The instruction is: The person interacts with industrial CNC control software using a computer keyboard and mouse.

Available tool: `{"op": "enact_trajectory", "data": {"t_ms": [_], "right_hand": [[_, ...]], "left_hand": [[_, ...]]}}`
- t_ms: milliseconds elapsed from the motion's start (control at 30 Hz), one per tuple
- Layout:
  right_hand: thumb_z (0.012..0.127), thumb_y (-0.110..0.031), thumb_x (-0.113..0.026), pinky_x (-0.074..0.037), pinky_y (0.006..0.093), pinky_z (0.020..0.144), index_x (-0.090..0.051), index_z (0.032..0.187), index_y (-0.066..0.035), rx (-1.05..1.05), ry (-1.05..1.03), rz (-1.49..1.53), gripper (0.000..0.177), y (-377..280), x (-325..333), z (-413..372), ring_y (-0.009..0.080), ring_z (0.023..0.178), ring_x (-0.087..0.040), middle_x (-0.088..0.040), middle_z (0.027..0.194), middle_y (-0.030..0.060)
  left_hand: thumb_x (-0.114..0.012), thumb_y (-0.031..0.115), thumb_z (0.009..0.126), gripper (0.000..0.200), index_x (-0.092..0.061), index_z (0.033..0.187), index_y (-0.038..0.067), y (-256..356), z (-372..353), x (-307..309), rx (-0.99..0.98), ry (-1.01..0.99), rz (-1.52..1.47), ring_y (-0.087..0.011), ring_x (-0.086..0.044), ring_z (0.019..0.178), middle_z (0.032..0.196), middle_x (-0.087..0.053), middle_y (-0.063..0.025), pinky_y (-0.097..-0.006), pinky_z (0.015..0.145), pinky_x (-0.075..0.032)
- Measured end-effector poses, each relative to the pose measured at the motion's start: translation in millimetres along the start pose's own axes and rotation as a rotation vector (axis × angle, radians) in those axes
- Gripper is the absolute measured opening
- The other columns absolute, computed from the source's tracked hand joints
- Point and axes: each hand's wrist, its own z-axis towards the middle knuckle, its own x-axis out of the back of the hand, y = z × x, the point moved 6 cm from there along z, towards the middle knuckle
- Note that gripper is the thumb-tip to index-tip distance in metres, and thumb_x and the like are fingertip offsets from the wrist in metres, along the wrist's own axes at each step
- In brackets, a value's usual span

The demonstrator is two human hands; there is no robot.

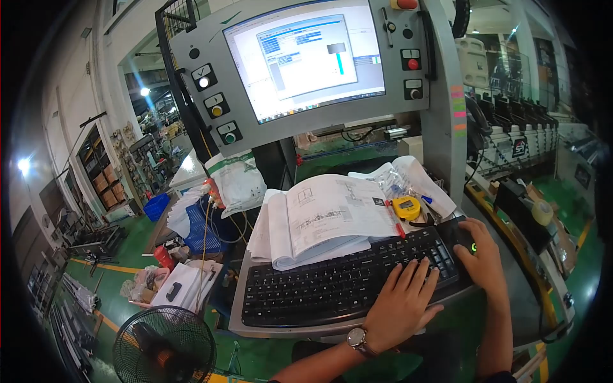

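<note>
My left hand [407,303], with a wristwatch [357,338], lies palm down with fingers spread over the right part of a black keyboard [306,290]. My right hand [482,258] rests to the right of the keyboard, curled around a dark computer mouse with a green light [474,247], mostly hidden beneath it. Behind the keyboard an open stack of printed drawings [338,214] covers part of the keys' back edge. A yellow tape measure [406,207] and a red pen [396,220] lie by the papers. Above, a lit monitor [306,54] shows a software window.
Buttons flank the monitor on a grey panel [191,118]. A white bag [237,182] stands left of the papers. At lower left are a black fan [165,345], a blue basket [203,226] and a red can [163,257]. Machinery [511,150] stands at right.
</note>
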Motion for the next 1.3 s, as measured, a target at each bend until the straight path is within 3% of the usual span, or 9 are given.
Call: {"op": "enact_trajectory", "data": {"t_ms": [1300], "right_hand": [[0.100, -0.018, -0.079, -0.049, 0.0501, 0.122, -0.065, 0.149, -0.002, 0.001, -0.045, 0.007, 0.053, -1.0, -2.6, 1.4, 0.0468, 0.146, -0.062, -0.062, 0.160, 0.0228]], "left_hand": [[-0.077, 0.052, 0.106, 0.076, -0.062, 0.159, -0.001, -0.8, -1.9, -3.2, -0.001, -0.006, 0.008, -0.0415, -0.057, 0.153, 0.165, -0.058, -0.0262, -0.0567, 0.130, -0.043]]}}
